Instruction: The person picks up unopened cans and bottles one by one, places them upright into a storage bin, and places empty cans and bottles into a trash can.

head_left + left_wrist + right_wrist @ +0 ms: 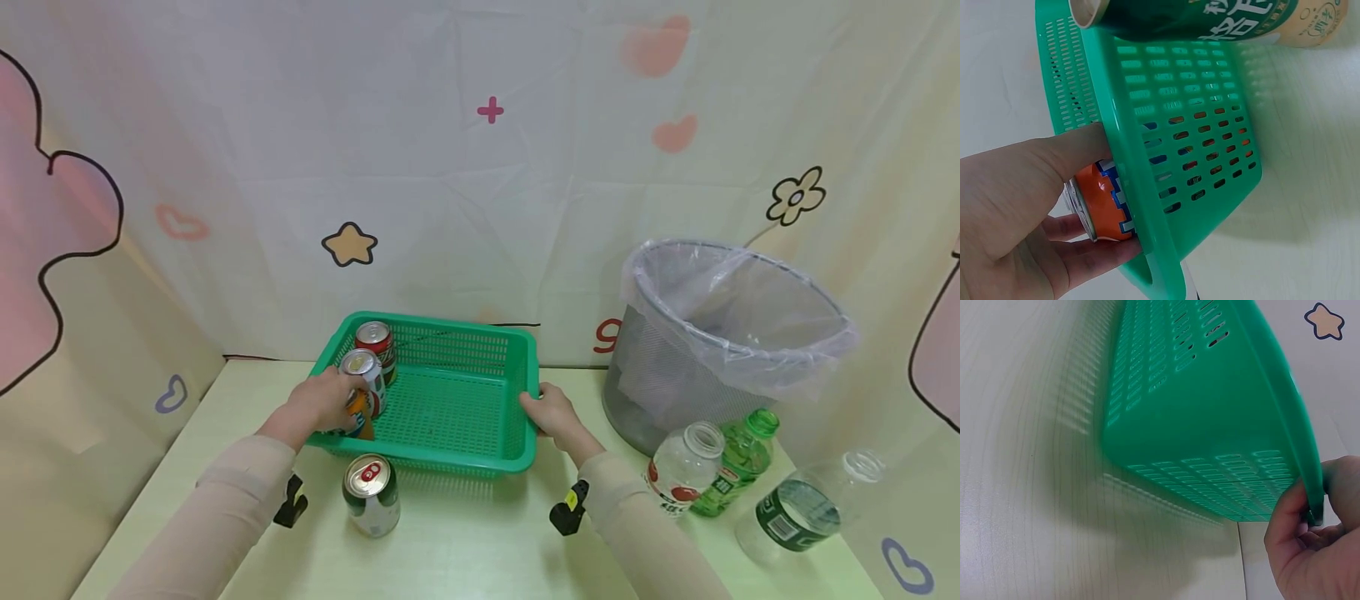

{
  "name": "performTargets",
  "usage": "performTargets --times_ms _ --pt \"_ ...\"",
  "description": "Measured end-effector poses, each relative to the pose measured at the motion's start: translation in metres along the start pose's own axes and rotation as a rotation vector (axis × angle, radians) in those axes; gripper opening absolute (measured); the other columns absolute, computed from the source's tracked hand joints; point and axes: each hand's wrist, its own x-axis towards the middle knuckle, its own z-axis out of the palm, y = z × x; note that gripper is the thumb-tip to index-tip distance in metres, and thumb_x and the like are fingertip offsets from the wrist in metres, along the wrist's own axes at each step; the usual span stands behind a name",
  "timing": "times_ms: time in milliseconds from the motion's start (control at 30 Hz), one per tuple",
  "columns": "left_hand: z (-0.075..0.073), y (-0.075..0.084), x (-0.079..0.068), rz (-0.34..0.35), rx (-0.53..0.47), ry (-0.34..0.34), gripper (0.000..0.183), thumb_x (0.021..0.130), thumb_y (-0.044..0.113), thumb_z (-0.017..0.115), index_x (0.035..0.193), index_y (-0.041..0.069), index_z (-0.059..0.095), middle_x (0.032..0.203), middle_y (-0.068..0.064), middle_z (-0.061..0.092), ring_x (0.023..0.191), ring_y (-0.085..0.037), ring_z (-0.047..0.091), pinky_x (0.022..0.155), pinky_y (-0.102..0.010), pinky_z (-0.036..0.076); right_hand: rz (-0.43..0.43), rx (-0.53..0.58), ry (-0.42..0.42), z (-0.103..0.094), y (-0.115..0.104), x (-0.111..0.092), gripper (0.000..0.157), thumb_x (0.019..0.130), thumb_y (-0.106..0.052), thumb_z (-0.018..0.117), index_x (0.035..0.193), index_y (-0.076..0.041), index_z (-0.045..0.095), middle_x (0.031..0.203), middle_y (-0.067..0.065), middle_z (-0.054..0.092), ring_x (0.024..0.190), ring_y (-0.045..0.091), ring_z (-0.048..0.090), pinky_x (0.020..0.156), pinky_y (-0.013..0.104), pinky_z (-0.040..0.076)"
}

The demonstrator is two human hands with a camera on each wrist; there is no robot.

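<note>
A green plastic basket [450,457] with slotted walls sits on the table. My left hand [321,400] is over its left front corner, with thumb and fingers round the top of an orange can [1104,206] standing inside. Behind it in the basket stand a silver-topped can [362,363] and a red can [375,337]. With my right hand [557,417] I grip the basket's right rim, thumb on top and fingers curled beneath, as the right wrist view shows. A green and white can [372,500] stands upright on the table before the basket.
A grey mesh bin [660,375] with a clear plastic liner stands at the right. Before it are a clear bottle with red pictures [686,467], a green bottle [738,467] and a clear bottle with a green label [802,508]. A printed curtain [450,208] hangs behind the table.
</note>
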Motion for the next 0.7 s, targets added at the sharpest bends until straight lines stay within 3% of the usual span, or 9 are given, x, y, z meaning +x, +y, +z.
performTargets --times_ms 200,400,700 --pt "0.0027 -0.0029 0.0029 0.007 0.011 0.004 0.049 0.074 0.023 0.075 0.118 0.013 0.057 0.109 -0.026 0.050 0.080 -0.030 0.054 0.064 -0.041 0.050 0.004 0.009 0.001 0.0002 0.0002 0.0001 0.033 0.094 -0.022 0.047 0.116 0.003 0.048 0.104 0.019 0.057 0.085 0.024 0.063 0.063 0.032 0.054" --pt "0.0021 -0.0022 0.0024 -0.011 -0.004 -0.005 0.051 0.075 0.024 0.075 0.121 0.013 0.055 0.110 -0.026 0.049 0.082 -0.030 0.053 0.066 -0.043 0.051 -0.029 0.004 0.000 -0.0010 0.0003 -0.0016 0.033 0.093 -0.022 0.046 0.114 0.005 0.047 0.097 0.018 0.058 0.077 0.021 0.063 0.060 0.032 0.054" --pt "0.0049 -0.0019 -0.0005 -0.013 -0.016 0.030 0.050 0.078 0.030 0.072 0.122 0.013 0.055 0.109 -0.025 0.050 0.083 -0.031 0.053 0.066 -0.044 0.050 0.010 0.008 0.008 0.0002 0.0003 0.0009 0.033 0.093 -0.021 0.046 0.116 0.003 0.048 0.103 0.018 0.058 0.076 0.018 0.061 0.061 0.031 0.054"
